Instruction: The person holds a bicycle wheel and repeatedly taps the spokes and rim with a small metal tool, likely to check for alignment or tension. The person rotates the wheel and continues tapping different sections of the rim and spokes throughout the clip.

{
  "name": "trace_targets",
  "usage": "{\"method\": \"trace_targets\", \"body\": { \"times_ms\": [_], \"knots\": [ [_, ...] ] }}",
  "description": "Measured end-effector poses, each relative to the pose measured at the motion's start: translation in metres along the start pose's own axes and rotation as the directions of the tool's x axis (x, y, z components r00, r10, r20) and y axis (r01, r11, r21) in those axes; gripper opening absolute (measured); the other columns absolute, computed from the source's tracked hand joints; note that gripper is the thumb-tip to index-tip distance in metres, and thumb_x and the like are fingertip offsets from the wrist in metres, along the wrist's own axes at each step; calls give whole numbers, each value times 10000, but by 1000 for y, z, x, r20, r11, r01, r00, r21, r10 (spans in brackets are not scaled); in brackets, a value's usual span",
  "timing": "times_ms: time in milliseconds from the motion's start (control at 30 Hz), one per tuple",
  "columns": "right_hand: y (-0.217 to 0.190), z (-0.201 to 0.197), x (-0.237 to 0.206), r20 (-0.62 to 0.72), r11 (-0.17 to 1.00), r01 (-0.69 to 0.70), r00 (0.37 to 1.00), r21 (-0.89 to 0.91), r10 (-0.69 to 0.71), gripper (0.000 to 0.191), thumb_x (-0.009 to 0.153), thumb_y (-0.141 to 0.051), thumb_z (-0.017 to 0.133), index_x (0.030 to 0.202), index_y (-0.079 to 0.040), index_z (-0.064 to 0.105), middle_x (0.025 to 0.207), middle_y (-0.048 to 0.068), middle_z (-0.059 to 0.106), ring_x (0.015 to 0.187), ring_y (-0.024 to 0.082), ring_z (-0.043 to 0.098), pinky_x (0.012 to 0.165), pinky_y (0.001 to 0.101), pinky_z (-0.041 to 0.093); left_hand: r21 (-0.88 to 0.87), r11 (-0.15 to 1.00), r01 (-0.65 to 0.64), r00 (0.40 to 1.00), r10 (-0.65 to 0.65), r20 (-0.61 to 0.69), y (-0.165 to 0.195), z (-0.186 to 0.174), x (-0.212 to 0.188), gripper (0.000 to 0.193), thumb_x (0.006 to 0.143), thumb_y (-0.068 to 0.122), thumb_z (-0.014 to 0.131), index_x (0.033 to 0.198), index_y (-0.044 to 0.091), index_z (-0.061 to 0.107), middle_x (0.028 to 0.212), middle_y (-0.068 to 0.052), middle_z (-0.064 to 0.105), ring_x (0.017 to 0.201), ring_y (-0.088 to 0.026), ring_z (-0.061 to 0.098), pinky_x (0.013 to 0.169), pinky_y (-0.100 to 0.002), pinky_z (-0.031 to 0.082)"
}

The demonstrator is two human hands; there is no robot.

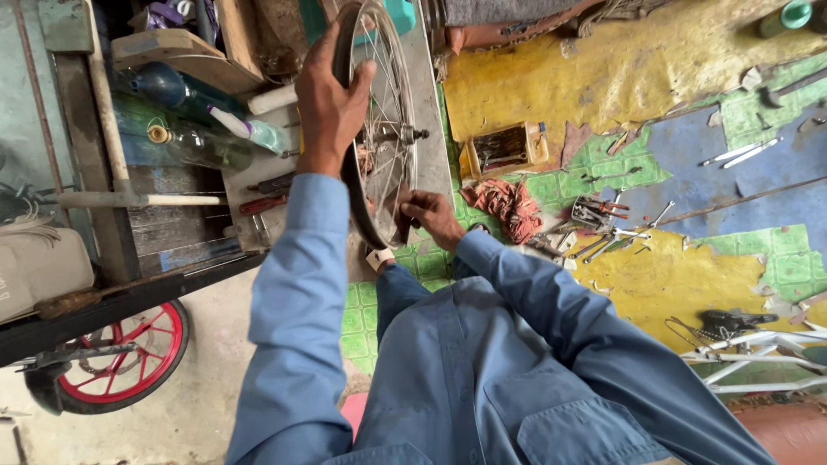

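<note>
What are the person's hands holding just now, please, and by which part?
Both hold the spoked bicycle wheel: the left hand grips the tyre at the top, the right hand holds the lower rim.

Worn colours around a silver wheel

Black tyre (357, 185) on silver spokes; blue sleeves (297, 284); floor (655, 275) patched yellow, blue and green-tiled; red rag (510, 207); small wheel (121, 357) with red rim; yellow box (504, 148).

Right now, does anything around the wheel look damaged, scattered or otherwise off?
The floor covering is damaged: its yellow, green and blue surface is torn and peeling in ragged patches. Wrenches and pliers lie scattered loose on it beside a crumpled red rag. The left hand and right hand grip the spoked wheel, which looks sound.
</note>
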State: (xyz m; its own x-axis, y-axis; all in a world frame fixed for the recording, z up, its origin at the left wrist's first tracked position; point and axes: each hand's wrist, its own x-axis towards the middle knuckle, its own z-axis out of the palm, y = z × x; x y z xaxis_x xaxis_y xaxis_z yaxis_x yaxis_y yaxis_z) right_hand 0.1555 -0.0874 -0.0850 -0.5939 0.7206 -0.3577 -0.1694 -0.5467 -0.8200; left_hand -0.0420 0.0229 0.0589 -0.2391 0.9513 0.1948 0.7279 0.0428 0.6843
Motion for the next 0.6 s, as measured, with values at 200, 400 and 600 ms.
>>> {"method": "trace_targets", "body": {
  "times_ms": [200,400,600],
  "knots": [
    [-14,15,17,31,947,-53,998,316,46,156,981,-42,618,1118,12,670,957,90,725,802,164,700,769,341,614,1,991,-134,991,134,-24,-17,-3,-45,811,978,87,741,1637,124,270,1596,-250,447,1414,-419,508,1175,-499,441],
    [-27,-7,19,101,990,-47,994,132,33,256,978,-20,612,1214,76,642,1071,126,734,955,205,738,867,329,652,-208,968,142,987,-153,-42,-29,12,-55,709,1025,-2,597,1628,248,321,1515,-188,576,937,-205,816,778,-320,643],
    [-36,-37,32,-274,632,92,847,-769,-456,187,1024,-73,652,1177,-88,759,1146,151,779,971,254,761,837,366,657,-260,961,94,990,-118,-77,-32,16,-53,595,1091,75,561,1616,203,313,1463,-228,580,772,-176,813,689,-307,645]
  ]
}}
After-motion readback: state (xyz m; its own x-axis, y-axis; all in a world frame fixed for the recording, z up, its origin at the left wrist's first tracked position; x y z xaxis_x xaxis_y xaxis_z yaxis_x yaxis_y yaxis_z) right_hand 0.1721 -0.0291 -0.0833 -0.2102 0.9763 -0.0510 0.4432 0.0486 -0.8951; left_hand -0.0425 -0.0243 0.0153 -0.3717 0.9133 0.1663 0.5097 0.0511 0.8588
